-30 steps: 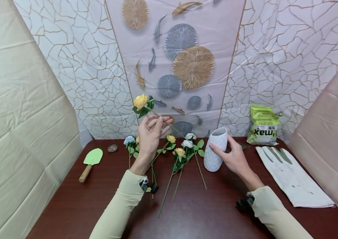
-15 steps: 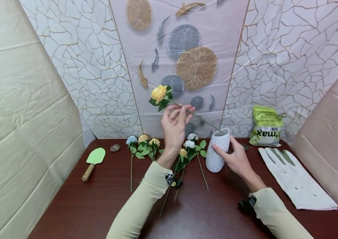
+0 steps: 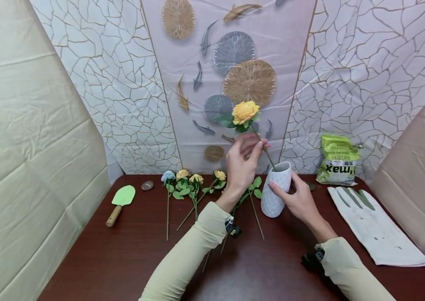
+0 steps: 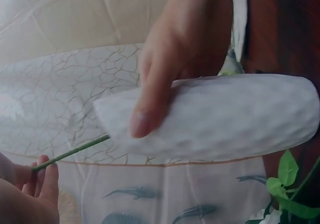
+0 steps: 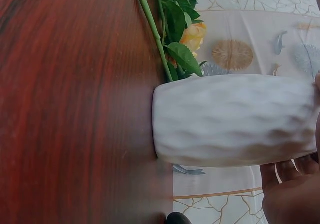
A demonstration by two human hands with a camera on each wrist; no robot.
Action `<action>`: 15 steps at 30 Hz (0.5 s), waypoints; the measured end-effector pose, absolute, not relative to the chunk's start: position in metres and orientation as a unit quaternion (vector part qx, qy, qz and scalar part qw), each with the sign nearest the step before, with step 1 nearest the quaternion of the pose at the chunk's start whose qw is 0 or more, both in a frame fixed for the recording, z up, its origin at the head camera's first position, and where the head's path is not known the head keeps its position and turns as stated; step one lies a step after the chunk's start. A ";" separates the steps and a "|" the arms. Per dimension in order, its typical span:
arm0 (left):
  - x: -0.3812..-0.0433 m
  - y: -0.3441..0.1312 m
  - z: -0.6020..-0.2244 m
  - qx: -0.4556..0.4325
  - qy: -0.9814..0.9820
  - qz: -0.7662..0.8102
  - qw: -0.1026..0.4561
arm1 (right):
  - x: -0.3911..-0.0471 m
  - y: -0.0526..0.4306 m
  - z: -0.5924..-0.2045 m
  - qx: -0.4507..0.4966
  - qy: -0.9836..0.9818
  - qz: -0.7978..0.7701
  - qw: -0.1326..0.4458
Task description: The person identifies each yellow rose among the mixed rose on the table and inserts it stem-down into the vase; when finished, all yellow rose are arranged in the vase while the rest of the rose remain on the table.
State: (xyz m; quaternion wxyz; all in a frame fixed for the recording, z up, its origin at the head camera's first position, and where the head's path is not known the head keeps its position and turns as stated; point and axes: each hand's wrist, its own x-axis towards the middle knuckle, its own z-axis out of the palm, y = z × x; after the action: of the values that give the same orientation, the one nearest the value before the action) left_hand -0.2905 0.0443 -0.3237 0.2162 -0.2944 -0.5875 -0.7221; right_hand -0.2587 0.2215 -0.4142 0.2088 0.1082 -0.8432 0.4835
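Note:
A yellow artificial rose is held upright at a slant, my left hand pinching its green stem between thumb and fingers. The lower end of that stem passes into the mouth of a white textured vase. Around the vase's upper part, my right hand grips it with the thumb on the near side. In the right wrist view the vase's base meets the tabletop. How deep the stem reaches inside is hidden by the vase wall.
Left of the vase lie several loose flowers, among them a blue rose and a yellow rose. A green trowel and a stone are farther left. At right are a green bag and white gloves.
My left hand has carried the yellow rose rightward to the vase, and the stem end has gone into the mouth. The flower stands more upright. My right hand keeps its grip on the vase.

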 end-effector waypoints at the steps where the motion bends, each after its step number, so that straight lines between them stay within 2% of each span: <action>1: -0.291 0.047 -0.326 -0.297 -0.599 -0.712 0.214 | -0.258 0.222 -0.414 0.107 -0.844 0.483 0.209; 6: -0.303 0.059 -0.346 -0.306 -0.661 -0.654 0.205 | -0.258 0.222 -0.414 0.109 -0.847 0.478 0.207; 15: -0.304 0.064 -0.364 -0.316 -0.721 -0.589 0.184 | -0.283 0.237 -0.446 0.098 -0.851 0.472 0.208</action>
State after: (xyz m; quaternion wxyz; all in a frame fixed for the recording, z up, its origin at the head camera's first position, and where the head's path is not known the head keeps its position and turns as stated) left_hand -0.3041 0.0642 -0.3643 0.1845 -0.3160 -0.7207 -0.5888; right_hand -0.2826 0.2374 -0.4458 0.2078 0.0979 -0.8511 0.4721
